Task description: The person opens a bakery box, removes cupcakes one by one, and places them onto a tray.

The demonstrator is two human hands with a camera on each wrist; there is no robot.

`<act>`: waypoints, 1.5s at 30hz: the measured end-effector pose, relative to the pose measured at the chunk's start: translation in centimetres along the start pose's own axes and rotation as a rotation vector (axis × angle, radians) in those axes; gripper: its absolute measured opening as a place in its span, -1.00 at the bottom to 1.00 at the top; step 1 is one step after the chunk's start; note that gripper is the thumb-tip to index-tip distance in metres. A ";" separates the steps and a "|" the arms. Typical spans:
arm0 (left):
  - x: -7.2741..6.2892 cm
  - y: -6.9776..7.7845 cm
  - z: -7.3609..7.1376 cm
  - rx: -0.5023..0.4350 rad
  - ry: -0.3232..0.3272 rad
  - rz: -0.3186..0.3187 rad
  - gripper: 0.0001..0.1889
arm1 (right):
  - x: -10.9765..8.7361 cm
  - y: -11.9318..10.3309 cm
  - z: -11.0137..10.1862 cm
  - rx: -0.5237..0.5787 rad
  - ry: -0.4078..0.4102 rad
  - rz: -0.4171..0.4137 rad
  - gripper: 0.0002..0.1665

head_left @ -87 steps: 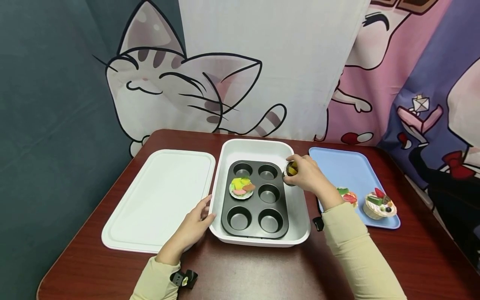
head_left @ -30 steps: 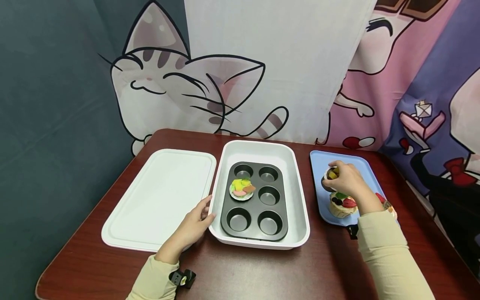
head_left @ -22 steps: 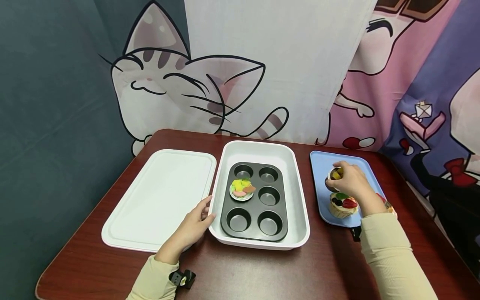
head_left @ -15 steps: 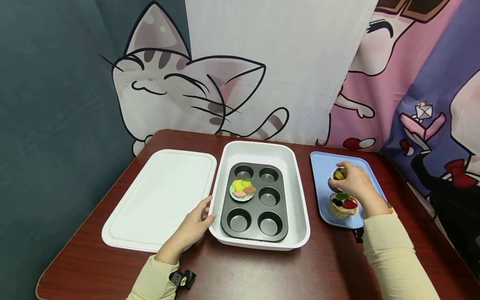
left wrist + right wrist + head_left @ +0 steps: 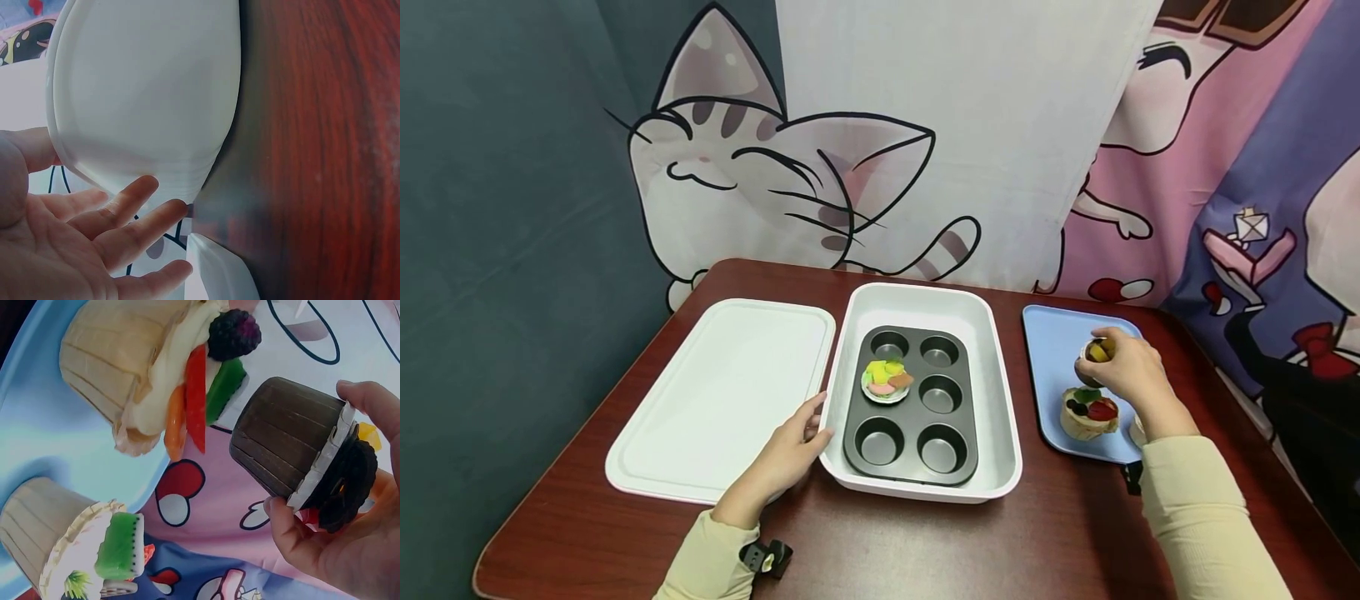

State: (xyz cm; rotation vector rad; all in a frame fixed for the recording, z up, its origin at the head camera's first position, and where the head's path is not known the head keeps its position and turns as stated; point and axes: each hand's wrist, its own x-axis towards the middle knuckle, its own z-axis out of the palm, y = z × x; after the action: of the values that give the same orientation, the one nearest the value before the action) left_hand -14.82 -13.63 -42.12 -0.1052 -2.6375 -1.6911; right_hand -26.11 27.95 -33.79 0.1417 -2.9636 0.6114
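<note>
My right hand [image 5: 1131, 367] pinches a toy cupcake [image 5: 287, 431] in a dark brown cup by its rim, between thumb and fingers. In the head view it is over the blue tray [image 5: 1052, 329], behind a fruit-topped cupcake [image 5: 1086, 414]. Another cream-coloured cupcake [image 5: 1138, 432] is mostly hidden by the right forearm. At the left, my left hand [image 5: 784, 450] touches the near left side of a white tub [image 5: 992, 417], its fingers fairly straight beside the wall [image 5: 144, 94]. Inside the tub lies a grey muffin pan [image 5: 910, 425] with a yellow-and-pink-topped cupcake [image 5: 886, 381] in its middle left cup.
Left of the tub lies a white board [image 5: 722, 392] with a raised rim. The brown table [image 5: 880, 550] ends at a cartoon-printed curtain [image 5: 865, 167] behind. The pan's other cups show bare bottoms.
The right hand has carried the dark cupcake rightward, from the tub's right rim to over the blue tray, and still holds it. The left hand has stayed at the tub.
</note>
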 end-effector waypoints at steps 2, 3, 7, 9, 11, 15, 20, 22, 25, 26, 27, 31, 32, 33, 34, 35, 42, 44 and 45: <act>0.0 0.0 0.0 -0.001 0.000 0.000 -0.46 | 0.0 0.1 -0.1 0.001 0.001 0.009 -0.34; 0.0 0.0 0.0 -0.002 0.000 0.000 -0.46 | 0.0 0.2 -0.2 0.002 0.003 0.014 -0.33; 0.0 0.0 0.0 -0.006 0.002 -0.003 -0.46 | 0.1 0.6 -0.4 0.004 0.007 0.038 -0.31; 0.0 0.0 0.0 -0.008 0.003 -0.006 -0.46 | 0.2 0.9 -0.4 0.003 0.006 0.051 -0.31; 0.1 0.1 0.0 -0.007 0.001 -0.009 -0.46 | 0.4 1.3 -0.4 0.001 0.005 0.060 -0.31; 0.1 0.2 0.0 0.002 -0.002 -0.008 -0.46 | 0.7 1.9 -0.5 0.003 0.007 0.072 -0.32; 0.0 0.3 0.0 0.011 0.005 -0.017 -0.45 | 1.1 2.3 -0.6 -0.004 0.020 0.069 -0.32; 0.1 0.4 -0.1 0.016 0.006 -0.019 -0.45 | 1.3 2.6 -0.6 -0.006 0.020 0.073 -0.32; 0.1 0.4 -0.1 0.019 0.006 -0.020 -0.45 | 1.5 3.0 -0.5 -0.001 0.007 0.094 -0.31; 0.1 0.5 -0.1 0.020 0.006 -0.021 -0.45 | 1.6 3.2 -0.5 -0.002 0.002 0.100 -0.31; 0.1 0.5 -0.1 0.021 0.005 -0.022 -0.45 | 1.6 3.3 -0.4 -0.002 -0.002 0.107 -0.31; 0.1 0.5 0.0 0.022 0.002 -0.023 -0.46 | 1.9 4.2 -0.2 -0.010 -0.016 0.124 -0.29; 0.1 0.5 0.0 0.022 0.000 -0.023 -0.46 | 2.0 4.4 -0.2 -0.016 -0.016 0.121 -0.29; 0.0 0.5 0.0 0.023 -0.001 -0.022 -0.46 | 2.0 4.6 -0.1 -0.019 -0.018 0.120 -0.29; 0.0 0.5 0.0 0.023 -0.002 -0.021 -0.46 | 2.1 4.8 0.0 -0.023 -0.020 0.118 -0.29; 0.0 0.5 0.0 0.023 -0.003 -0.019 -0.47 | 2.2 5.0 0.1 -0.027 -0.024 0.116 -0.30; 0.0 0.5 0.1 0.010 0.003 -0.018 -0.46 | 2.8 6.5 0.6 -0.049 -0.064 0.124 -0.30; -0.1 0.5 0.1 0.008 0.006 -0.014 -0.46 | 2.9 7.0 0.8 -0.056 -0.071 0.127 -0.31; -0.1 0.5 0.1 0.010 0.008 -0.015 -0.46 | 3.0 7.2 0.8 -0.058 -0.071 0.129 -0.32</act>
State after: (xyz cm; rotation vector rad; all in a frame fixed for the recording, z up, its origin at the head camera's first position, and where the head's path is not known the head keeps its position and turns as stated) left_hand -14.70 -13.37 -41.71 -0.0786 -2.6469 -1.6788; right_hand -29.98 33.95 -36.95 -0.0332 -3.0742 0.5457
